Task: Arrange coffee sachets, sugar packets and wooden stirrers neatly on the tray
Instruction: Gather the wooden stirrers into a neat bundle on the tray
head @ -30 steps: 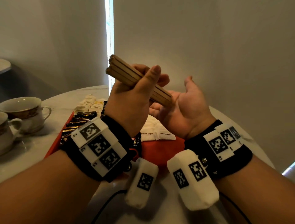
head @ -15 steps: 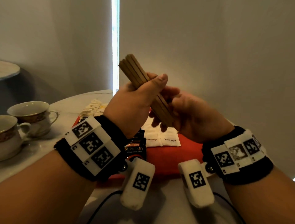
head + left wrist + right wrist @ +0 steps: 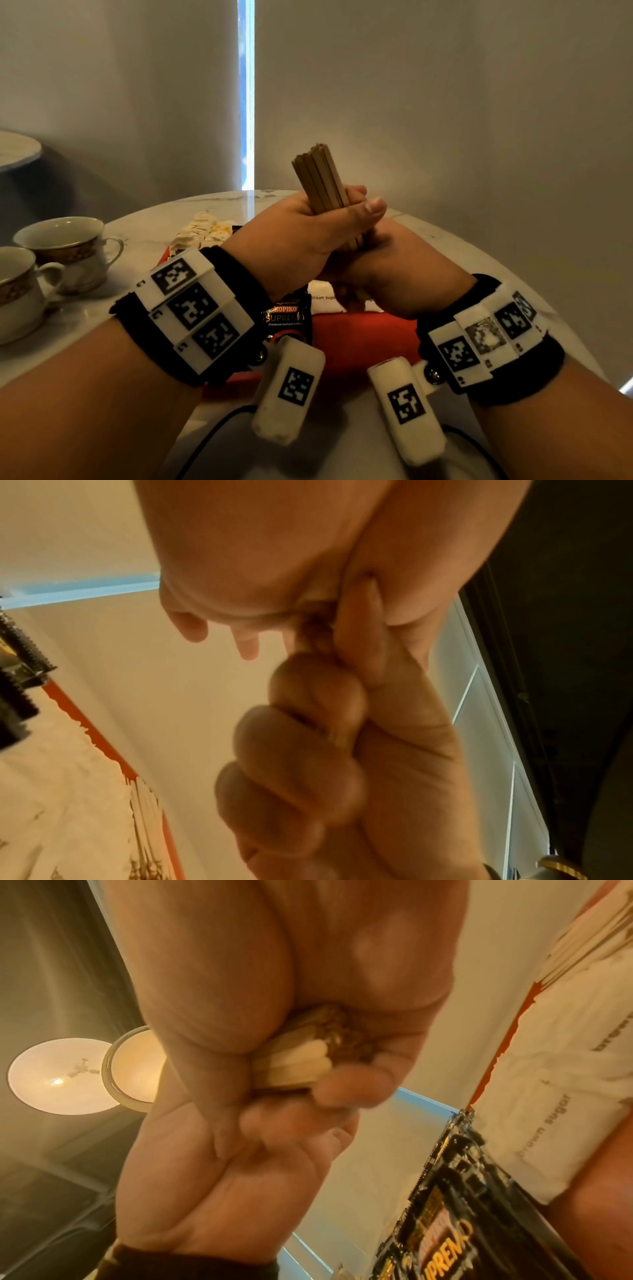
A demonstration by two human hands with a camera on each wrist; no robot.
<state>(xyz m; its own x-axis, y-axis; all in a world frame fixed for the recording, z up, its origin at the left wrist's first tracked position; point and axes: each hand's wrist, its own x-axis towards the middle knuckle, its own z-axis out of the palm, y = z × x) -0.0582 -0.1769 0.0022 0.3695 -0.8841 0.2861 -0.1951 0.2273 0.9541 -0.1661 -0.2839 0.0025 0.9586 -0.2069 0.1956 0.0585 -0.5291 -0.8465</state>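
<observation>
One upright stirrer bundle (image 3: 320,181), perhaps a dozen sticks, both hands (image 3: 301,236) clenched around it.

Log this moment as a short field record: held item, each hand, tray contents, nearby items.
held item: bundle of wooden stirrers, near upright above the tray
left hand: grips the bundle's middle
right hand: wraps its lower end
red tray: Kopiko coffee sachets, brown sugar packets
nearby: two teacups on the marble table

Lower half of wooden stirrers (image 3: 320,181) concealed inside both hands. Brown sugar packets (image 3: 322,297) mostly covered. Near teacup (image 3: 17,294) cropped at worktop's left edge.
</observation>
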